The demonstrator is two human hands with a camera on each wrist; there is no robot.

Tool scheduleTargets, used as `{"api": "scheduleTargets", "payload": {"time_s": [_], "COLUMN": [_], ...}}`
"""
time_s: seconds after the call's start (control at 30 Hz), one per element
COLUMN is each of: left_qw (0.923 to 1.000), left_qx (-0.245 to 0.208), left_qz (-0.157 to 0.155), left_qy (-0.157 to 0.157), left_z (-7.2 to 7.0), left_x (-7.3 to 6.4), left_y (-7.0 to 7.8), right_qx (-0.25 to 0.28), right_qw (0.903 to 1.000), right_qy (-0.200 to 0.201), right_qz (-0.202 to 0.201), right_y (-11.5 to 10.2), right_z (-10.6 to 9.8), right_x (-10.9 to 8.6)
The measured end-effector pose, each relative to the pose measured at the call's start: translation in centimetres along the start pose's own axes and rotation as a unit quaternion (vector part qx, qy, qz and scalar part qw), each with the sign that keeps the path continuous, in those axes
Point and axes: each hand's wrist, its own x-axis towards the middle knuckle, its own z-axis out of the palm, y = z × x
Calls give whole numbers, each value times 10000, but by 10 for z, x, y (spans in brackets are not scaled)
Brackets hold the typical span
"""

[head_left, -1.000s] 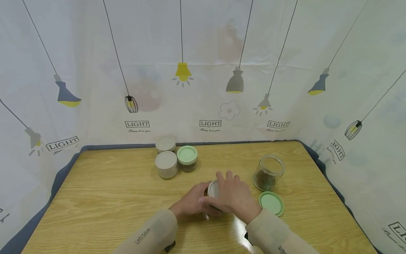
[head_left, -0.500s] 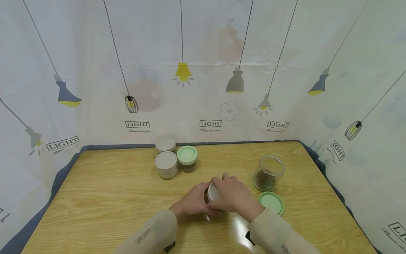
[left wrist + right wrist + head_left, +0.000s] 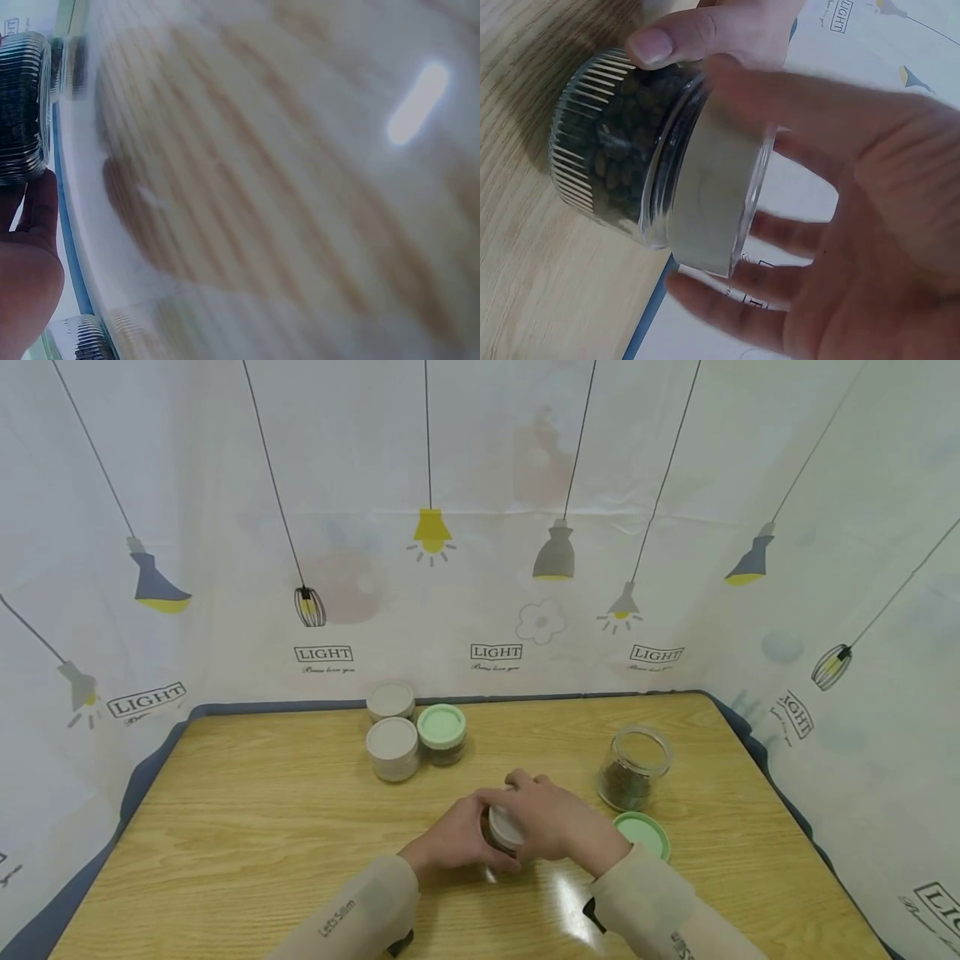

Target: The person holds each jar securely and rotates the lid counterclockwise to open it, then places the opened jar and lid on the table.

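A small ribbed glass jar (image 3: 615,142) packed with dark bean-like pieces is between both hands, close over the table. My left hand (image 3: 452,839) holds its glass body from the left, the thumb (image 3: 671,39) lying along the glass in the right wrist view. Over the jar's top sits a white lid (image 3: 712,187). My right hand (image 3: 558,822) grips this lid from the side, thumb and fingers curled round its edge. In the left wrist view the jar's ribbed wall (image 3: 21,105) shows at the left edge, above the left hand (image 3: 26,285).
Right of the hands stands an open glass jar (image 3: 626,785) with dark contents. A loose green lid (image 3: 643,837) lies in front of it, partly behind the right sleeve. Two white-lidded jars (image 3: 393,752) and a green-lidded jar (image 3: 442,735) are grouped at the back.
My right hand has turned on the lid, its fingers drawing in and leftward while the wrist swings slightly right and down. The left hand keeps its hold on the jar almost unmoved.
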Motion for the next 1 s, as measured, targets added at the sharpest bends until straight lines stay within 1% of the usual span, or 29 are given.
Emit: {"api": "scheduleTargets", "payload": {"time_s": [0.07,0.13,0.23,0.3,0.37,0.43,0.5,0.6,0.73,0.87,1.0], "left_qw": [9999,9997,9995,9994,9993,9990,9988,9990,9998,9998,9996], "left_qx": [56,78,-29,-58,-41,7,27,40,54,188,248], "left_qz": [122,214,293,305,351,427,479,439,191,-72,-146], "left_qy": [-22,-39,-119,-124,-118,-101,-93,-89,-52,49,67], "left_z": [0,-1,-1,-1,-1,-1,0,0,1,1,1], "left_x": [1,2,4,3,3,3,3,3,2,1,0], "left_y": [0,-1,-1,-1,-1,-1,-2,-2,-1,-1,-1], "right_qx": [-12,-67,-175,-206,-211,-191,-186,-202,-246,-261,-146], "right_qw": [9998,9985,9938,9902,9879,9875,9880,9904,9952,9984,9996], "right_qy": [105,263,650,816,912,902,859,760,545,341,210], "right_qz": [183,465,888,1117,1237,1279,1266,1134,773,371,146], "right_y": [-1,-3,-6,-9,-10,-11,-11,-9,-5,-1,0], "right_z": [0,2,6,9,12,13,14,15,14,11,8], "right_x": [0,-1,-1,-2,-2,-1,-1,1,2,4,4]}}
